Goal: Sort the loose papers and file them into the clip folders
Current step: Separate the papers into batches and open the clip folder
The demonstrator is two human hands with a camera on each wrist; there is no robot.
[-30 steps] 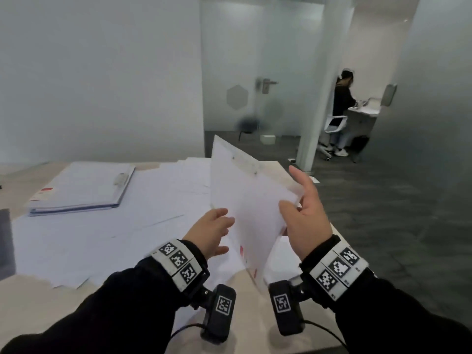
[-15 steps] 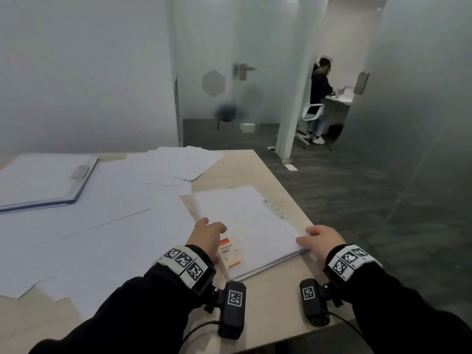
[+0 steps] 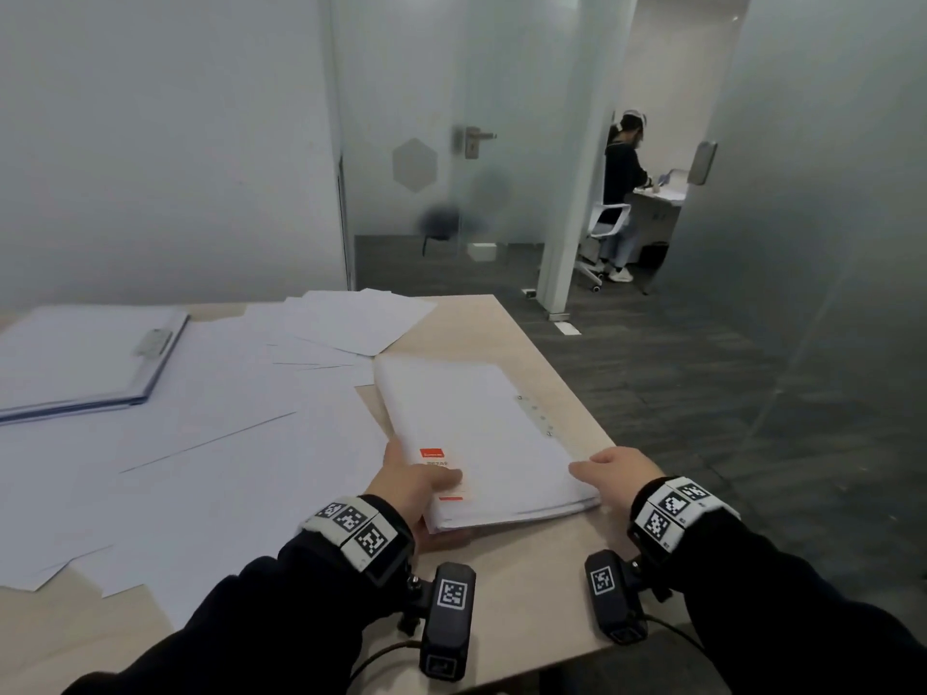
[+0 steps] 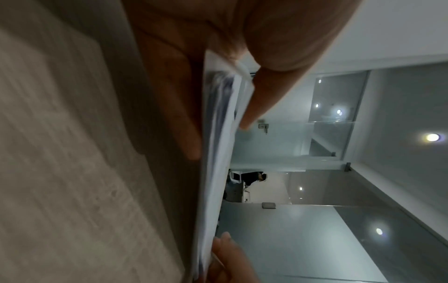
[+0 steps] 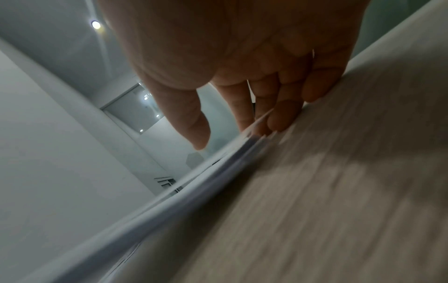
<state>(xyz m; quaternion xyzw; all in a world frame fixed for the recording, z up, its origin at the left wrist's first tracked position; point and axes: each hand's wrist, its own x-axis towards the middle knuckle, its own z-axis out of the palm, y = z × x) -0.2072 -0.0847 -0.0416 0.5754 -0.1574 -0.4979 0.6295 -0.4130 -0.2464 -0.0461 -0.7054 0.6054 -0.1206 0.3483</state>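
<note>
Head view: the clip folder, upright a second ago, now lies flat at lower centre; left hand pinches its near-left corner, right hand loosely holds its near-right corner, so filing can begin.

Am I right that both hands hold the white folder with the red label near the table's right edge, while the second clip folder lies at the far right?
Not quite. The second clip folder lies at the far left of the wooden table, as the head view shows. Both the left hand and the right hand do hold the white folder with the red label near the right edge.
</note>
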